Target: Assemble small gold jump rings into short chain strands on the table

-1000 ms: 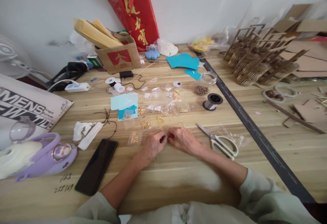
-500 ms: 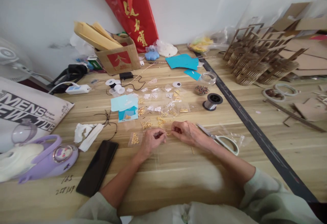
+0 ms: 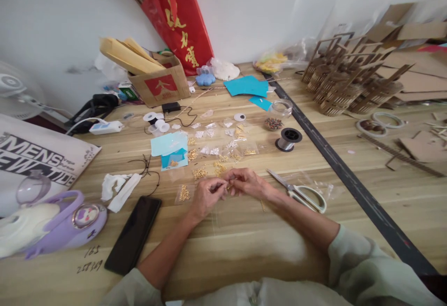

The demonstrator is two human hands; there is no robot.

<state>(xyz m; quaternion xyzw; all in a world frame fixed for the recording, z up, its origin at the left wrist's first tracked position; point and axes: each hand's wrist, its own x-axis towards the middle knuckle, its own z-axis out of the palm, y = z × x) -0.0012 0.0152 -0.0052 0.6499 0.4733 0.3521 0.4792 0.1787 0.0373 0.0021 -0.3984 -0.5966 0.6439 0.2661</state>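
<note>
While the gap from half a second ago closes, our fingertips meet again.
Left hand (image 3: pixel 206 195) and right hand (image 3: pixel 247 182) pinch together on one tiny gold bead (image 3: pixel 228 187); scissors (image 3: pixel 301 193) idle at 3 o'clock.

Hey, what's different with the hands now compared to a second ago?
The left hand and right hand drew slightly apart half a second ago, then closed up again; now their fingertips meet over a small gold piece, too small to identify. The scissors, phone and wire spool lie as before.
</note>
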